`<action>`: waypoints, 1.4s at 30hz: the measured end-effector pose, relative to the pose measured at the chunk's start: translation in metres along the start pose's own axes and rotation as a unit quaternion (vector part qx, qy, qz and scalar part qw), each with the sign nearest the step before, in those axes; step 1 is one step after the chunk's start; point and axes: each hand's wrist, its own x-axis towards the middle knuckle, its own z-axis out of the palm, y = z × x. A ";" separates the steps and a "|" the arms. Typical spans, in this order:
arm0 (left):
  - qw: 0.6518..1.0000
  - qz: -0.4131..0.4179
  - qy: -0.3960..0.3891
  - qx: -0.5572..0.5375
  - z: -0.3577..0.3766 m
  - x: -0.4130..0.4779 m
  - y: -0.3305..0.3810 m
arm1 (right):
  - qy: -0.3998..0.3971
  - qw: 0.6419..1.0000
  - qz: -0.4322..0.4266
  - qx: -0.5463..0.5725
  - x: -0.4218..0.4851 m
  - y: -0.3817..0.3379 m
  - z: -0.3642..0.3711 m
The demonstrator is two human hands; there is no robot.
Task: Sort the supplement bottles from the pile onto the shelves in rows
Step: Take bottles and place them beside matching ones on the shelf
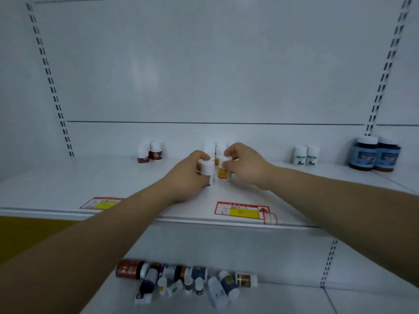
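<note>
White shelf: L hand grips white btl, R hand grips orange btl; seemingly placing. Next: square both into row.

The left hand half-covers its white bottle. The right hand half-covers its orange-labelled bottle. The pile is blurred.

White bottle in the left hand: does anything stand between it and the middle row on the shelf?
Nothing visible does. The left hand holds the white bottle in front of the middle row, beside the orange-labelled bottle the right hand holds.
</note>
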 end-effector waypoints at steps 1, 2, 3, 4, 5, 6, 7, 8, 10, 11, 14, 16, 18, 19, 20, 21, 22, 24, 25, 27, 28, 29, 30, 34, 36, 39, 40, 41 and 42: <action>1.000 0.001 0.008 0.006 0.002 0.001 -0.001 | -0.008 0.999 -0.017 -0.032 0.006 0.004 0.001; 1.000 0.002 0.014 0.010 0.004 0.002 -0.003 | -0.016 0.997 -0.029 -0.063 0.011 0.007 0.002; 1.000 0.002 0.018 0.012 0.005 0.003 -0.004 | -0.022 0.995 -0.037 -0.088 0.017 0.009 0.002; 1.000 0.002 0.020 0.013 0.006 0.003 -0.006 | -0.026 0.993 -0.042 -0.107 0.021 0.011 0.003; 1.000 0.002 0.020 0.013 0.006 0.003 -0.007 | -0.027 0.992 -0.044 -0.118 0.025 0.013 0.004; 1.000 0.002 0.019 0.013 0.006 0.003 -0.009 | -0.027 0.991 -0.047 -0.127 0.029 0.014 0.005; 1.000 0.003 0.019 0.015 0.006 0.004 -0.009 | -0.025 0.989 -0.048 -0.134 0.032 0.015 0.006; 1.000 0.004 0.018 0.017 0.005 0.004 -0.010 | -0.021 0.989 -0.048 -0.139 0.034 0.015 0.007; 1.000 0.007 0.017 0.019 0.006 0.005 -0.011 | -0.007 0.989 -0.044 -0.141 0.036 0.015 0.009; 1.000 0.008 0.017 0.019 0.006 0.006 -0.011 | -0.001 0.989 -0.042 -0.142 0.037 0.015 0.011; 1.000 0.017 0.020 0.016 0.006 0.006 -0.011 | 0.011 0.988 -0.041 -0.151 0.036 0.013 0.016; 0.999 0.022 0.023 0.017 0.006 0.006 -0.011 | 0.013 0.987 -0.034 -0.155 0.032 0.012 0.016; 0.999 0.025 0.018 0.019 0.006 0.006 -0.011 | 0.003 0.987 -0.017 -0.160 0.026 0.011 0.008; 0.999 0.027 0.011 0.020 0.005 0.005 -0.010 | -0.010 0.984 -0.006 -0.175 0.023 0.013 0.001; 0.999 0.029 0.001 0.026 0.004 0.006 -0.008 | -0.030 0.978 0.005 -0.206 0.018 0.015 -0.008; 0.999 0.031 -0.012 0.038 0.002 0.006 -0.006 | -0.055 0.968 0.014 -0.246 0.012 0.019 -0.018; 0.997 0.035 -0.027 0.057 0.000 0.007 -0.002 | -0.080 0.955 0.024 -0.286 0.005 0.024 -0.030; 0.993 0.041 -0.060 0.096 0.000 0.011 0.010 | -0.113 0.934 0.048 -0.336 -0.012 0.038 -0.056; 0.991 0.043 -0.077 0.106 0.003 0.014 0.018 | -0.121 0.928 0.063 -0.347 -0.021 0.046 -0.070; 0.987 0.050 -0.105 0.111 0.018 0.018 0.036 | -0.128 0.921 0.090 -0.356 -0.037 0.062 -0.097; 0.985 0.057 -0.114 0.116 0.027 0.021 0.045 | -0.132 0.918 0.100 -0.361 -0.042 0.069 -0.110; 0.983 0.066 -0.122 0.121 0.039 0.025 0.055 | -0.139 0.914 0.111 -0.365 -0.047 0.076 -0.122; 0.981 0.077 -0.129 0.123 0.051 0.030 0.064 | -0.146 0.909 0.122 -0.371 -0.050 0.082 -0.135; 0.979 0.112 -0.132 0.107 0.100 0.056 0.096 | -0.170 0.889 0.164 -0.392 -0.064 0.108 -0.180; 0.982 0.109 -0.117 0.099 0.123 0.071 0.106 | -0.195 0.881 0.173 -0.394 -0.069 0.123 -0.191; 0.990 0.082 -0.089 0.077 0.149 0.093 0.115 | -0.213 0.881 0.163 -0.389 -0.068 0.141 -0.193; 0.992 0.071 -0.081 0.068 0.155 0.099 0.117 | -0.215 0.882 0.158 -0.389 -0.065 0.144 -0.193; 0.993 0.061 -0.076 0.061 0.160 0.105 0.119 | -0.216 0.881 0.155 -0.391 -0.064 0.146 -0.193; 0.995 0.052 -0.070 0.055 0.165 0.110 0.121 | -0.216 0.881 0.152 -0.393 -0.063 0.148 -0.193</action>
